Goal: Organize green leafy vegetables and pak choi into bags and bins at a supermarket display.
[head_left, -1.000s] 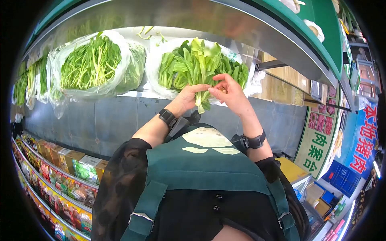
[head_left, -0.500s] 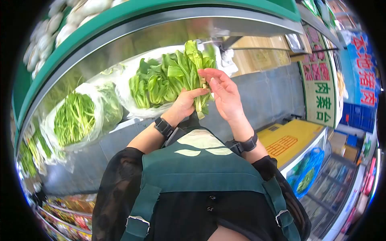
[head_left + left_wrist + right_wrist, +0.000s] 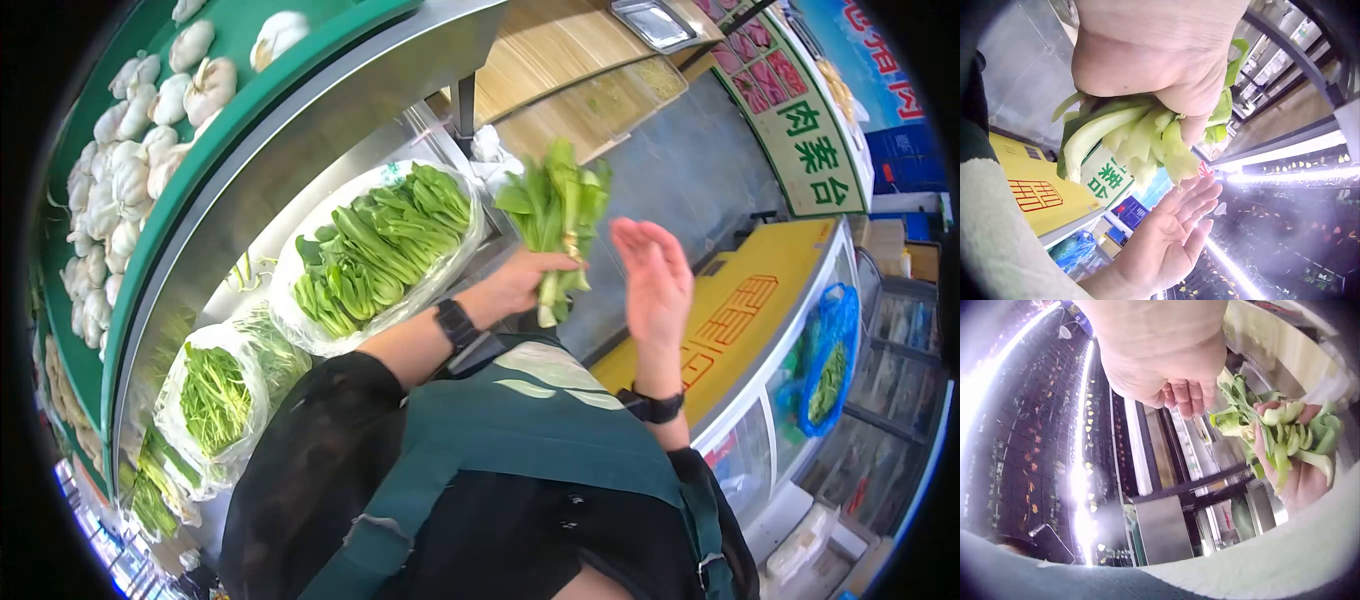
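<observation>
In the head view my left hand point(image 3: 522, 282) grips a bunch of leafy greens point(image 3: 548, 205) around its lower stalks, leaves pointing away from me. A narrow tan band shows around the stalks just above the thumb. The left wrist view has the pale cut stalk ends point(image 3: 1141, 147) sticking out below the palm. To the right of the bunch, apart from it, my right hand point(image 3: 655, 290) is raised with its fingers extended and nothing in it. The right wrist view also has the greens point(image 3: 1288, 434) off to the side of the right hand point(image 3: 1163, 372).
More leafy greens point(image 3: 390, 245) lie in a plastic-lined heap on the metal counter at left, beside a bag of thin-stemmed greens point(image 3: 215, 400). Garlic bulbs point(image 3: 130, 180) fill a green shelf above. At right stand a yellow-topped freezer point(image 3: 735, 305) and a blue plastic bag point(image 3: 828, 360).
The view has turned to the right. My left hand has carried the bunch away from the heap of greens, and my right hand has come off the stalks and moved right.
</observation>
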A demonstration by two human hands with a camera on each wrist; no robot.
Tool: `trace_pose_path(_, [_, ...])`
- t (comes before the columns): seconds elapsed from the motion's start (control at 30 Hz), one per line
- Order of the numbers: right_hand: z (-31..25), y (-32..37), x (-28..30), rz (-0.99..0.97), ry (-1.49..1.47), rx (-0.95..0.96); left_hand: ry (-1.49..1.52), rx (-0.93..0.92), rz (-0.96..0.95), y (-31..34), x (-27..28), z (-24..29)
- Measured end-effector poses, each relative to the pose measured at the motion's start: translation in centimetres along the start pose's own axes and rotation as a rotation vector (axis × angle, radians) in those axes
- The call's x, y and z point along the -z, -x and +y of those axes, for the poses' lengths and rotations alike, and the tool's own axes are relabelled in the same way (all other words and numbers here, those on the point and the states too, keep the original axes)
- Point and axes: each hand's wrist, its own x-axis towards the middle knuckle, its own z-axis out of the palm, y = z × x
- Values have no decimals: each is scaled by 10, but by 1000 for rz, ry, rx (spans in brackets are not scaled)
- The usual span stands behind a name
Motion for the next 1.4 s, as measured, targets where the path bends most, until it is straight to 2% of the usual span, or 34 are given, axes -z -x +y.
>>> trace_pose_path(0.13, [-41,-2,87,105,31,76,-26,89,-113,-58,-47,-20])
trace_pose_path(0.23, [-71,-6,158,124,2,102,-59,68,-161,-107,-89,-40])
trace_pose_path(0.33, [-111,1,221,297,77,146,-123,172,-253,-159,-121,-63])
trace_pose_path(0.37, [-122,1,238,366,94,157,-103,258,-235,-171,-128,-72])
trace_pose_path(0.5, [-175,4,291,569,171,230,-183,341,-231,-231,-179,-94])
trace_pose_path(0.6, [-194,0,334,679,128,222,-131,348,-171,-281,-206,-106])
trace_pose_path(0.67, [-200,-5,358,767,137,254,-179,390,-260,-315,-223,-106])
trace_pose_path(0.83, [-216,-25,450,1011,205,261,-220,518,-339,-425,-272,-132])
trace_pose_path(0.87, [-221,-33,477,1065,198,291,-247,568,-365,-464,-288,-142])
trace_pose_path(0.93, [-218,-42,509,1129,264,294,-271,607,-353,-496,-294,-153])
trace_pose_path(0.97, [-233,-57,545,1185,268,327,-285,647,-386,-540,-321,-169])
trace_pose_path(1.07, [-249,-87,580,1289,309,312,-371,668,-483,-596,-355,-174])
trace_pose_path(1.2, [-273,-134,629,1385,336,334,-508,764,-447,-669,-402,-182])
trace_pose_path(1.3, [-290,-144,679,1519,609,258,-507,812,-493,-710,-432,-197])
trace_pose_path(1.33, [-293,-148,693,1536,597,253,-518,828,-490,-722,-437,-198])
trace_pose_path(1.37, [-322,-158,719,1626,759,214,-527,833,-512,-748,-472,-205])
trace_pose_path(1.4, [-325,-161,737,1697,914,144,-532,837,-506,-764,-477,-209])
